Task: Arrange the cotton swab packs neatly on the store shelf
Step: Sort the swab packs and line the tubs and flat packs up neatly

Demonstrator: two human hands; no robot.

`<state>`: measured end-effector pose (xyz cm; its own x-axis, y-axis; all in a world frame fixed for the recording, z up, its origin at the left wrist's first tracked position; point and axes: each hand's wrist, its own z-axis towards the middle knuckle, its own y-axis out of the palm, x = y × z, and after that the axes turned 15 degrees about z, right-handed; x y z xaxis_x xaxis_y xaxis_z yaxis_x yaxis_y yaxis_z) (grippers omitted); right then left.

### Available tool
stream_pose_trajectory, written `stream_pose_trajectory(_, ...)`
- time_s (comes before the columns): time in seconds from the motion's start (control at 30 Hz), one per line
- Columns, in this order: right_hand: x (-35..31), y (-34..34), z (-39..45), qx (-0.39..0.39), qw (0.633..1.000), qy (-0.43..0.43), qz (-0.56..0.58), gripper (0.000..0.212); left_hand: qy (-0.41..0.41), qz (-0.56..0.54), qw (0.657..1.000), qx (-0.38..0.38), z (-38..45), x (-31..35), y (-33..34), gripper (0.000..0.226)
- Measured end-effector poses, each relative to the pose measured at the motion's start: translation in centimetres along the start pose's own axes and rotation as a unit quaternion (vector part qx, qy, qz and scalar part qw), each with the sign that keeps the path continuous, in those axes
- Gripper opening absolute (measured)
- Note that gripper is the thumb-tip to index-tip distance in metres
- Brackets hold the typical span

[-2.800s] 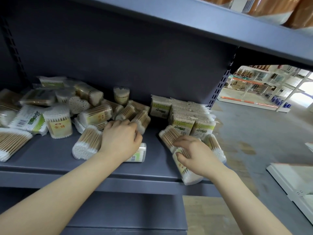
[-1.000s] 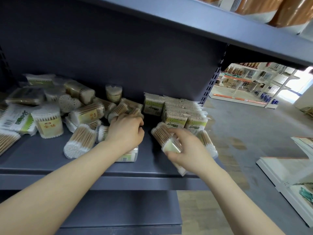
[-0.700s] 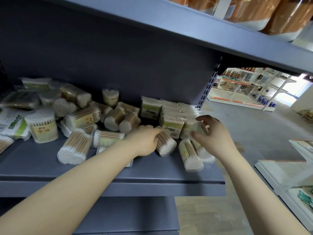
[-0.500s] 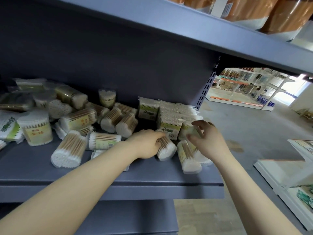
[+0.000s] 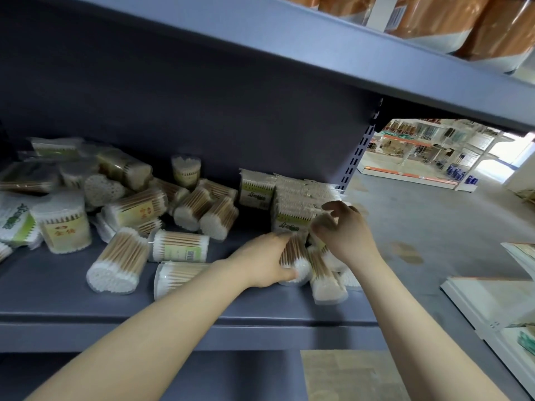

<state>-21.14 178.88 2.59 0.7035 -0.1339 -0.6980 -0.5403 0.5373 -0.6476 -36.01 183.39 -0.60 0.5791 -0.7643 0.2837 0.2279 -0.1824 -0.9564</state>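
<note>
Several cotton swab packs lie jumbled on the grey shelf. My left hand grips a round swab pack lying on its side near the shelf's right end. My right hand hovers just right of it with fingers loosely curled, pinching a small pack against a row of upright bagged packs. Two more round packs lie under my right wrist. Loose round tubs and bags fill the left side.
The upper shelf overhangs closely and carries brown wrapped goods. The shelf's right end is by a perforated upright. Beyond lies a grey store floor and a white shelf unit at right.
My left hand moved from the middle heap rightwards onto a round pack. My right hand lifted a pack from the front edge and carried it back to the bagged row.
</note>
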Motion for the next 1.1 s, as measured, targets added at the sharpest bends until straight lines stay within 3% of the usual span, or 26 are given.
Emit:
stream_pose_trajectory(0.33, 0.9, -0.6, -0.2, -0.010, 0.999, 0.024, -0.030, 0.039, -0.021, -0.013, 1.000, -0.001, 0.0, -0.1, 0.2, 0.075)
stream_pose_trajectory(0.93, 1.1, -1.0, -0.2, -0.003, 1.000, 0.007, -0.020, 0.038, -0.059, 0.035, 0.997, 0.025, -1.0, -0.8, -1.1, 0.055)
stream_pose_trajectory(1.1, 2.0, -1.6, 0.1, 0.000, 0.997, 0.068, -0.045, 0.037, -0.073, 0.042, 0.996, 0.029, -1.3, -1.3, -1.1, 0.052)
